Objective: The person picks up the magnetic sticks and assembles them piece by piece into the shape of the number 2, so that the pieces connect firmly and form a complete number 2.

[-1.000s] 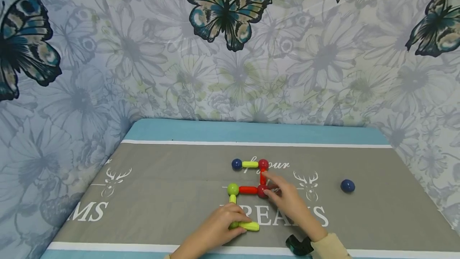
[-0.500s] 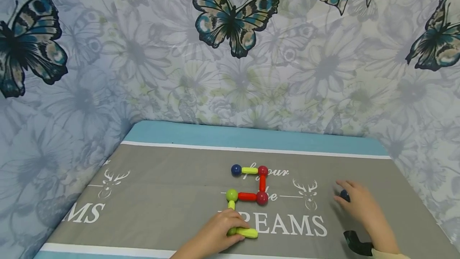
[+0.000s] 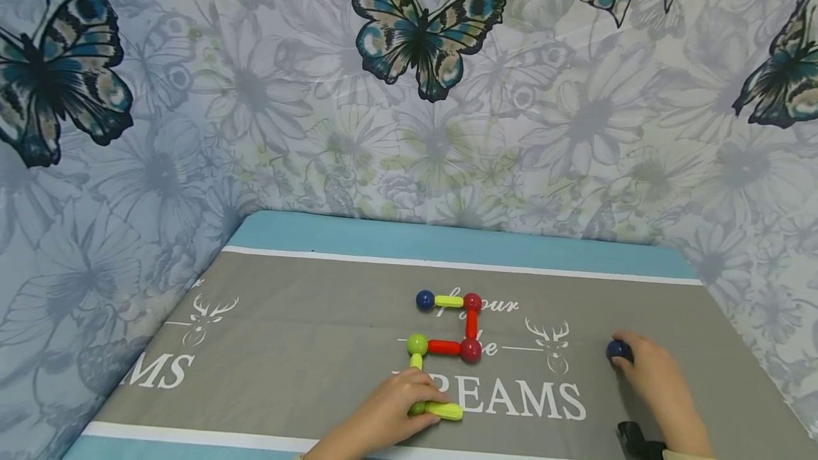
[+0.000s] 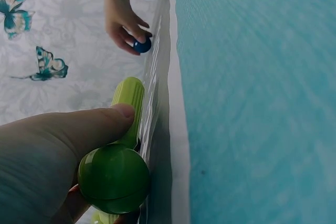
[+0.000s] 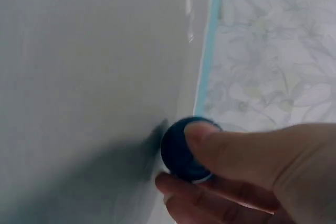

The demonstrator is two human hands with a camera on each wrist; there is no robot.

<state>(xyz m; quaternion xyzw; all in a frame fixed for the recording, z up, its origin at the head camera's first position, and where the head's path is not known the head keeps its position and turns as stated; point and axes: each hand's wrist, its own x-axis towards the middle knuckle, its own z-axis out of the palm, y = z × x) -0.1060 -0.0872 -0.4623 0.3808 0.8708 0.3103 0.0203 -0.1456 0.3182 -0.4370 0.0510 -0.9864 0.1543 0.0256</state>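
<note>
My left hand (image 3: 390,407) grips the near end of a toy ball-and-rod chain. In the left wrist view the thumb lies on a yellow-green rod (image 4: 129,98) beside a green ball (image 4: 114,179). From there the chain bends away over the mat through another green ball (image 3: 417,344), a red rod (image 3: 444,348), a red ball (image 3: 471,351), an upright red rod (image 3: 471,325), a second red ball (image 3: 472,302), a yellow-green rod (image 3: 449,301) and a blue ball (image 3: 424,300). At the right, my right hand (image 3: 658,385) pinches a loose blue ball (image 5: 184,149) between thumb and fingers.
A grey mat (image 3: 287,332) with white lettering and deer heads covers the light blue table (image 3: 460,233). Behind it hangs a butterfly-and-flower patterned cloth (image 3: 307,126). A black strap-like piece (image 3: 635,440) is on the right wrist.
My right hand has left the red ball and rod, moved right and taken hold of the loose blue ball. The left hand keeps its grip in the same place.
</note>
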